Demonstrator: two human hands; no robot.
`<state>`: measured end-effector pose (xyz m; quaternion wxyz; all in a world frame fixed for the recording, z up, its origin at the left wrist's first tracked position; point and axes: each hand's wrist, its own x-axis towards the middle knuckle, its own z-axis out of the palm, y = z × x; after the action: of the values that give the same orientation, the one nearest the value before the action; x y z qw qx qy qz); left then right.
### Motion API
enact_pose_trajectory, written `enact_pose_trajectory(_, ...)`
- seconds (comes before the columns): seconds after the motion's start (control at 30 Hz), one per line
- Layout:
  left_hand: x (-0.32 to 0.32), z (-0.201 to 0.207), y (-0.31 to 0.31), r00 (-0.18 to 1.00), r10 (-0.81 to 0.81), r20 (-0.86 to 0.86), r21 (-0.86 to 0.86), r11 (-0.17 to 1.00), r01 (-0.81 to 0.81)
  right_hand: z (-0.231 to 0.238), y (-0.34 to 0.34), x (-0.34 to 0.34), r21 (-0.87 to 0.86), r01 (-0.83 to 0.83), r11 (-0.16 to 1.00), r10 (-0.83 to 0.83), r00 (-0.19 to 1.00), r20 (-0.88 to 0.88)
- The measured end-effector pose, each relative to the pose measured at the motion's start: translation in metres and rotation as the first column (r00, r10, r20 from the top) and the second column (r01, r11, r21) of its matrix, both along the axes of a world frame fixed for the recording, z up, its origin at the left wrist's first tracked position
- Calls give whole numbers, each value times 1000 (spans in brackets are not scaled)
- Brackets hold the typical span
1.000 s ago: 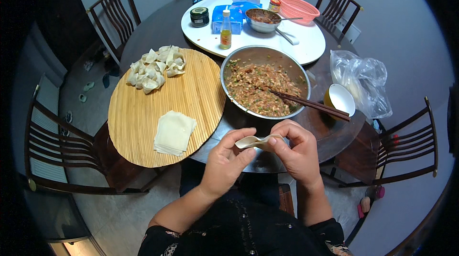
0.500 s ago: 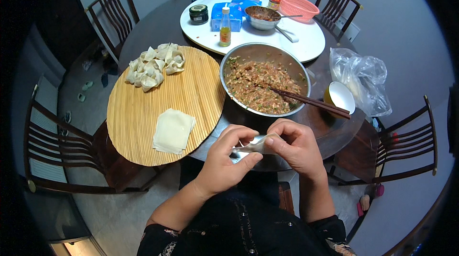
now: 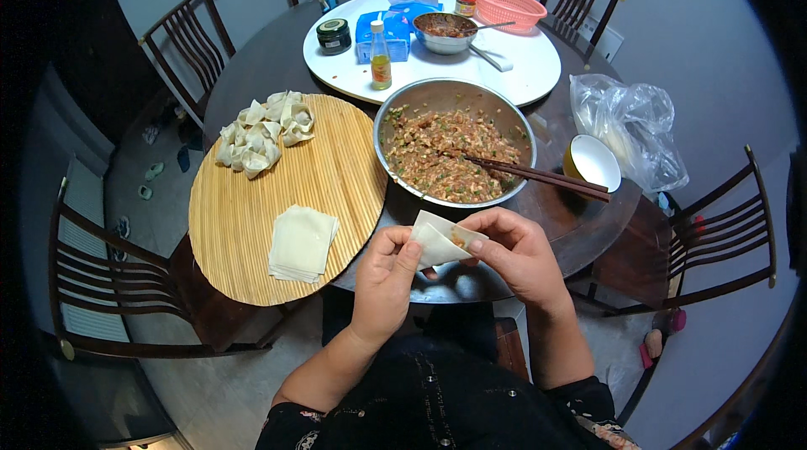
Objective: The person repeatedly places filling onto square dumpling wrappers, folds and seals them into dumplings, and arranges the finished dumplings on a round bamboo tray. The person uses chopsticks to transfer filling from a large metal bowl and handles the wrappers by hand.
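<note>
A folded wonton wrapper point(image 3: 439, 240) with a dab of filling showing is held up over the table's near edge. My left hand point(image 3: 384, 277) pinches its left side between thumb and fingers, and my right hand point(image 3: 519, 255) grips its right side. Just beyond them stands a large steel bowl point(image 3: 380, 126) of minced filling point(image 3: 450, 151), with brown chopsticks point(image 3: 546, 177) resting in it and over its right rim. To the left, a stack of square wrappers point(image 3: 303, 242) lies on a round slatted board point(image 3: 345, 181). Several folded wontons point(image 3: 262, 135) are heaped at the board's far left.
A white turntable point(image 3: 538, 71) carries a glass bottle point(image 3: 380, 56), a dark jar point(image 3: 334, 36), a blue tissue pack point(image 3: 384, 36), a small steel bowl point(image 3: 444, 42) and a pink basket point(image 3: 508, 7). At right are a white-lined bowl point(image 3: 595, 162) and a plastic bag point(image 3: 635, 130). Wooden chairs point(image 3: 118, 269) surround the table.
The wrapper has been turned and tilted up between my hands, so its folded face and the filling now show. My left hand has shifted slightly. The view has moved a little.
</note>
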<state>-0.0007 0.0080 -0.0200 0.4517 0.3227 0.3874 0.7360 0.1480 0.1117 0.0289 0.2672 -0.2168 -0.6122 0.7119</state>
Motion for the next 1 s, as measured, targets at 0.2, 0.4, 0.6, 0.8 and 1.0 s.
enact_pose_trajectory(0.2, 3, 8, -3, 995, -99, -5, -53, 994, 99, -3, -3, 2, 29, 65, 997, -65, 998, 18)
enact_pose_trajectory(0.4, 4, 8, -2, 995, 0, -99, -1, 1000, 0, 0, -2, 13, 726, 343, 596, -256, 938, -234)
enact_pose_trajectory(0.6, 7, 2, 0, 996, -18, -91, 51, 998, 22, 2, -11, 12, 872, 233, 432, -42, 970, -238)
enact_pose_trajectory(0.8, 12, 10, -5, 998, 6, -66, 0, 1000, -6, -5, -13, 5, 836, 238, 494, -53, 968, -244)
enact_pose_trajectory(1.0, 14, 12, -7, 986, 65, -156, 21, 998, -62, -1, -20, 4, 887, 226, 402, -30, 972, -234)
